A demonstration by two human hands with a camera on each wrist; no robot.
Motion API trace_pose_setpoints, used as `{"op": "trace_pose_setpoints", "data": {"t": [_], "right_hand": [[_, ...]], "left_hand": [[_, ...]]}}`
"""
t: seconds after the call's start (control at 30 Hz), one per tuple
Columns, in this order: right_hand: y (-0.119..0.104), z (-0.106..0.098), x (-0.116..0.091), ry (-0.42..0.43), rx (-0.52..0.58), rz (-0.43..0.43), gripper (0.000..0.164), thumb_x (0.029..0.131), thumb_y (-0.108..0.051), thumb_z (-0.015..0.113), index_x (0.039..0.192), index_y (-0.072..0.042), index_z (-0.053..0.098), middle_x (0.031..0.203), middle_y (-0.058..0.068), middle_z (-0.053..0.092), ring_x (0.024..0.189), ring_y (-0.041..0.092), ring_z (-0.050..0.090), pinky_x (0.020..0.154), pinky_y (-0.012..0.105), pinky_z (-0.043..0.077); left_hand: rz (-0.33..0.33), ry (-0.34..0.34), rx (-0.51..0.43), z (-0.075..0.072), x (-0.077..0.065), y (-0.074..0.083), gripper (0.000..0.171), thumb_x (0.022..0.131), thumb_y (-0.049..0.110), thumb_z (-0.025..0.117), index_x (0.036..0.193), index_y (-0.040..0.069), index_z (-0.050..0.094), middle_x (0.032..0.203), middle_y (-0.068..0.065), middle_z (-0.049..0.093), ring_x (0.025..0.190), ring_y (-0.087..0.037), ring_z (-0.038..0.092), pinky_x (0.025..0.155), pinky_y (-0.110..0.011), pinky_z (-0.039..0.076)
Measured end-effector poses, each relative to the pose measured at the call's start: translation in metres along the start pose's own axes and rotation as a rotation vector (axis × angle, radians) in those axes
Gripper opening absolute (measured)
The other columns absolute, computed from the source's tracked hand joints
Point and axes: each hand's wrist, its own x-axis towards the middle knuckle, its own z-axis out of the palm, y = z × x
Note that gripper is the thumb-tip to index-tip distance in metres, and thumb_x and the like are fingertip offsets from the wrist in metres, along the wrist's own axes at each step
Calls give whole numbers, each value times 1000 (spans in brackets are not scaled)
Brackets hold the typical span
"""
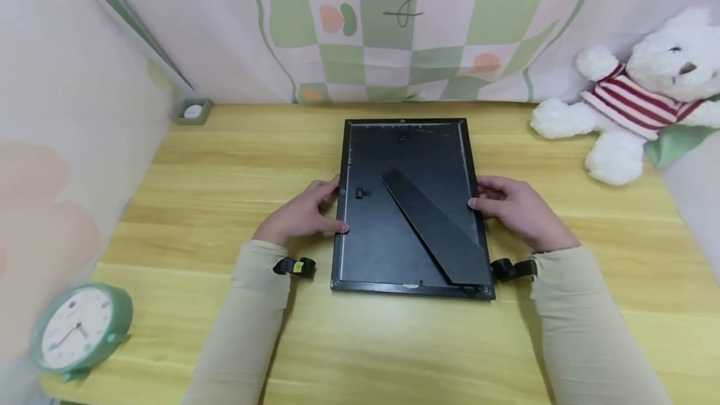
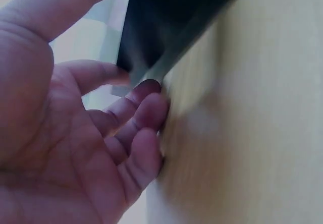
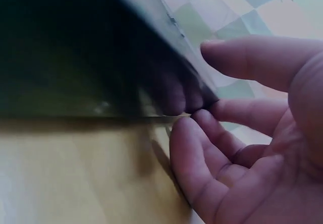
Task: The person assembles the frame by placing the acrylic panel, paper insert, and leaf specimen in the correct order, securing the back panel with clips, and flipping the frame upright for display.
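A black picture frame [image 1: 388,236] shows its back in the head view, with a stand leg [image 1: 435,227] slanting across it toward the lower right corner. My left hand [image 1: 304,210] grips its left side, thumb over the rim and the other fingers at the edge. On the opposite side, my right hand [image 1: 517,208] holds the frame with its thumb at the rim and fingers curled beside it. From the right wrist, the frame's dark glossy surface [image 3: 75,57] mirrors the fingertips. In the left wrist view, the frame's dark edge [image 2: 186,12] overlaps the wooden tabletop.
A green round clock [image 1: 79,330] stands at the table's near left. At the back left corner sits a small grey square dish [image 1: 179,116] with a white item [image 1: 193,111]. A white teddy bear [image 1: 624,99] in a striped top leans at the right. Checkered cloth [image 1: 388,74] hangs behind.
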Motion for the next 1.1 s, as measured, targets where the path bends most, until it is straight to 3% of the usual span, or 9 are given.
{"op": "trace_pose_setpoints", "data": {"t": [0.1,0.23,0.4,0.6,0.77,0.93,1.1], "right_hand": [[-2,1,1,5,140,-22,69,98,-20,67,155,-3,34,141,24,52,98,-2,62,79,22,56],[-5,5,3,2,317,-38,71,99,-12,64,159,-9,27,139,21,47,98,7,67,80,30,59],[-6,7,4,8,344,-44,70,99,-8,63,159,-11,28,132,20,49,96,10,68,80,31,59],[0,8,2,-23,296,-67,73,100,-12,63,159,-7,22,133,21,48,100,2,65,79,26,58],[5,8,0,-11,238,-56,73,99,-14,65,159,-6,24,126,15,53,101,-1,62,72,24,55],[5,4,1,-25,134,-60,72,99,-18,66,157,0,27,130,24,56,95,1,63,76,23,55],[5,2,3,-58,107,-67,61,100,-17,64,149,7,38,135,28,56,94,3,65,81,23,56]], "left_hand": [[20,30,-104,-3,-1,-3,105,85,28,82,161,34,10,141,-10,47,117,-25,52,102,-43,46],[54,-2,-357,-2,0,-6,101,92,15,75,159,44,6,145,-14,52,118,-26,61,98,-42,52],[73,-47,-642,-1,0,-6,98,94,1,68,157,51,11,151,-17,46,116,-32,64,90,-44,56],[104,-36,-865,2,-2,0,98,94,-8,62,158,47,13,151,-19,45,106,-32,68,87,-50,56],[138,-5,-937,4,-3,7,95,94,-10,60,161,39,14,148,-20,48,101,-27,70,86,-48,57],[174,62,-943,2,-2,13,85,96,-9,58,160,35,23,143,-22,51,99,-26,71,84,-41,59],[217,125,-972,1,-1,17,80,98,-10,54,161,26,20,140,-27,51,94,-21,71,79,-36,60]]}}
